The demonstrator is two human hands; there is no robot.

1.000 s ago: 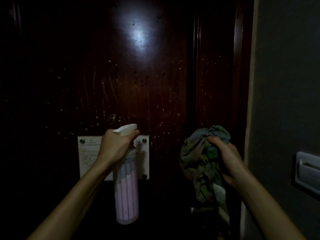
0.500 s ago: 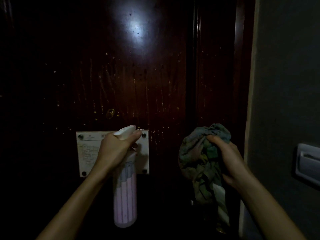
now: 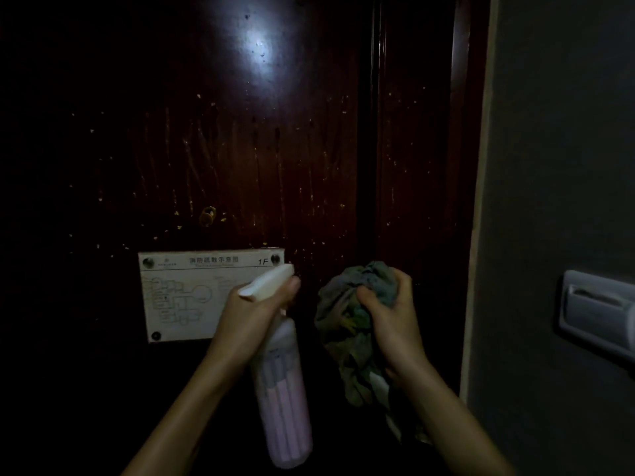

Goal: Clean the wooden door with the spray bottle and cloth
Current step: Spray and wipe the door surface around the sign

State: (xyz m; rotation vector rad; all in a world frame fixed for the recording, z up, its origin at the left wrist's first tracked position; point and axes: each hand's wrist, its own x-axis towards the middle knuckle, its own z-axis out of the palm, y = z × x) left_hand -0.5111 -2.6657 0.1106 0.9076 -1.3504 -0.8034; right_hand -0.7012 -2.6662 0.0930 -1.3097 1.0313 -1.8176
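**Q:** Where are the edges, and what room is open?
**A:** The wooden door (image 3: 240,149) fills the left and centre. Its right edge meets the door frame (image 3: 460,132), and a grey wall (image 3: 549,166) stands close beyond. The upper panel, speckled with pale spots, lies open above both hands.

**Q:** What surrounds the hands?
**A:** The left hand (image 3: 254,314) grips the spray bottle (image 3: 281,389) by its neck, nozzle toward the door. It overlaps the right end of a white floor-plan plaque (image 3: 182,297) screwed to the door. The right hand (image 3: 391,321) clutches the bunched cloth (image 3: 350,321) just beside the bottle. A brass peephole (image 3: 208,216) sits above the plaque, and a grey fitting (image 3: 598,310) projects from the wall.

**Q:** What is hard to make out?
**A:** The door's left side and lower part are lost in darkness. Whether the cloth touches the door cannot be told. The fitting is cut off at the right border.
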